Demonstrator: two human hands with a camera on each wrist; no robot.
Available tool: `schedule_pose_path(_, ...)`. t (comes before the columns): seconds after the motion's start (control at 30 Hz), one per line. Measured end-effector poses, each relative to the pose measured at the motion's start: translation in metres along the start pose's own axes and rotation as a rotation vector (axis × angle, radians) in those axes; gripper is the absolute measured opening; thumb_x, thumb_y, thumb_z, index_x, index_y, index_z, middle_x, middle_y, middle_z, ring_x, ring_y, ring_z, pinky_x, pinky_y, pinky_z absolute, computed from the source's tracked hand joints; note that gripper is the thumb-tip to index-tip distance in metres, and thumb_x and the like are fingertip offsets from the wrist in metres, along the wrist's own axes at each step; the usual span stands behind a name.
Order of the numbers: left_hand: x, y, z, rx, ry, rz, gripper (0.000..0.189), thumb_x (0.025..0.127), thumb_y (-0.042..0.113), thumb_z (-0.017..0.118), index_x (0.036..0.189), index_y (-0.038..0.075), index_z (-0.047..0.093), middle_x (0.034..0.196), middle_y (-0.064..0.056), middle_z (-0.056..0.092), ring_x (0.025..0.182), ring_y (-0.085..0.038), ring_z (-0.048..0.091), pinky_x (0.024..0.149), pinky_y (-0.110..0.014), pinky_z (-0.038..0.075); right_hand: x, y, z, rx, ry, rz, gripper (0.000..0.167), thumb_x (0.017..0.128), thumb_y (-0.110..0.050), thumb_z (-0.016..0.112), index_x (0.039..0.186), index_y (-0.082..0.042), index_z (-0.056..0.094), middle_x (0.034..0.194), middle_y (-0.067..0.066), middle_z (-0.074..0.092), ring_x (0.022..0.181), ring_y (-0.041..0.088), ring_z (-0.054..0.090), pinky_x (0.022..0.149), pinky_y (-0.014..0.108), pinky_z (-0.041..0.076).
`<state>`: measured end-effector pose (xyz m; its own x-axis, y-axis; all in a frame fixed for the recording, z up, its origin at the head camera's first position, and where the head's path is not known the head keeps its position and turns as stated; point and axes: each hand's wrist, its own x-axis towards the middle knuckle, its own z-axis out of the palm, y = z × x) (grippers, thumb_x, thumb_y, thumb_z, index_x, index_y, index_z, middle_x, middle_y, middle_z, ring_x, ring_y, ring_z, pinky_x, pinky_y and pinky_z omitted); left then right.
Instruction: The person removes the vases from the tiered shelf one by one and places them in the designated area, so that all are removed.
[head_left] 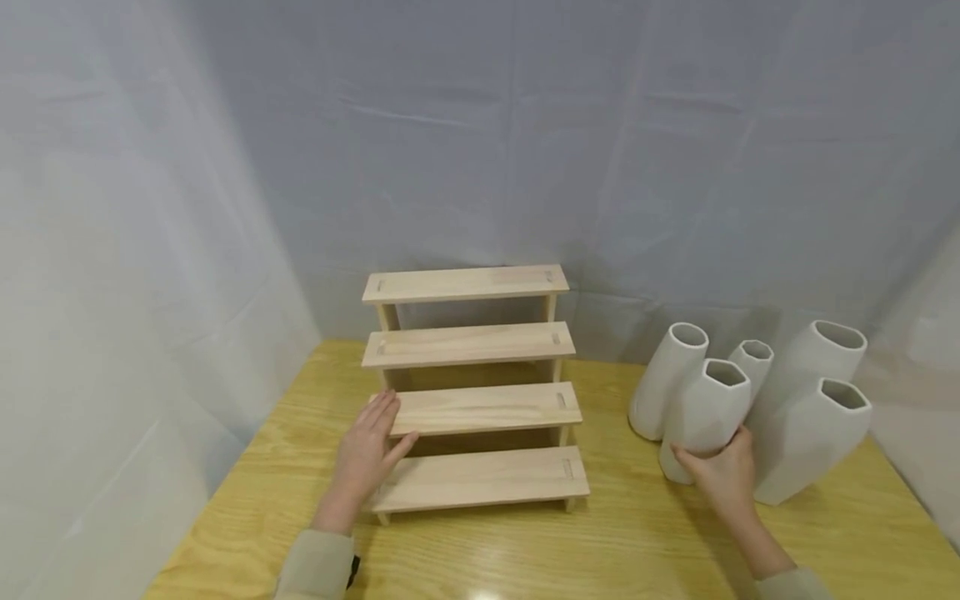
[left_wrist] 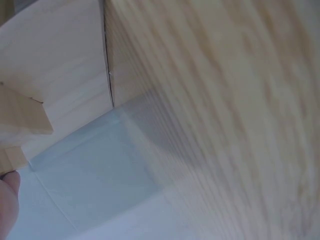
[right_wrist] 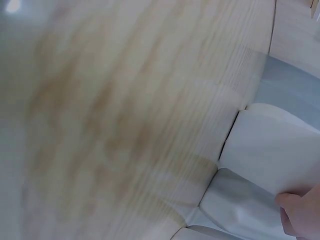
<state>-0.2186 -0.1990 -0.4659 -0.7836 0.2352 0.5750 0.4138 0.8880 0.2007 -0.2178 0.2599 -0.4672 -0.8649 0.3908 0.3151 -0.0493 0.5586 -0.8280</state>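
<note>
A pale wooden stepped stand (head_left: pixel 480 483) stands on the table, with several flat treads rising toward the back. My left hand (head_left: pixel 367 446) rests at the stand's left end, its fingers on the second tread from the bottom and its thumb spread out. In the left wrist view, only a fingertip of it shows beside the wood. My right hand (head_left: pixel 723 475) grips the lower part of a white faceted vase (head_left: pixel 705 417), thumb across the front; some fingers are hidden behind it. In the right wrist view, the thumb lies against white ceramic.
Around the gripped vase stand more white vases: a smooth one (head_left: pixel 667 383) at its left, a small one (head_left: pixel 752 367) behind, a tall one (head_left: pixel 802 375) and a faceted one (head_left: pixel 810 433) at its right. Grey cloth (head_left: pixel 480 150) hangs behind the wooden table (head_left: pixel 480 558).
</note>
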Motion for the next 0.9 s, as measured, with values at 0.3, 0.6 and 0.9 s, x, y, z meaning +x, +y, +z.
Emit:
schedule_pose_path(0.3,0.0,0.001,0.001,-0.009,-0.003,-0.017,0.062,0.08,0.033,0.063,0.122,-0.009,0.046,0.13,-0.022,0.041,0.12,-0.033,0.036,0.101,-0.042,0.028,0.0,0.002,-0.002,-0.008,-0.022,-0.002,0.088,0.061,-0.008,0.075,0.126,0.015,0.021,0.111,0.036,0.037,0.102,0.047,0.038,0.086,0.055,0.032)
schedule_pose_path(0.6,-0.001,0.001,0.0,-0.002,-0.002,-0.011,0.062,0.079,0.032,0.064,0.123,-0.008,0.046,0.13,-0.021,0.041,0.121,-0.032,0.036,0.1,-0.043,0.03,0.002,0.004,-0.006,-0.01,-0.052,-0.03,0.085,0.063,-0.007,0.074,0.125,0.017,0.021,0.11,0.038,0.038,0.102,0.047,0.038,0.086,0.056,0.033)
schedule_pose_path(0.9,0.0,0.001,-0.002,-0.019,-0.047,-0.043,0.063,0.082,0.036,0.06,0.124,-0.008,0.044,0.132,-0.021,0.038,0.123,-0.032,0.033,0.102,-0.042,0.026,-0.001,-0.002,-0.013,0.105,-0.104,-0.071,0.081,0.068,0.0,0.073,0.13,0.011,0.022,0.122,0.027,0.035,0.114,0.038,0.035,0.096,0.048,0.033)
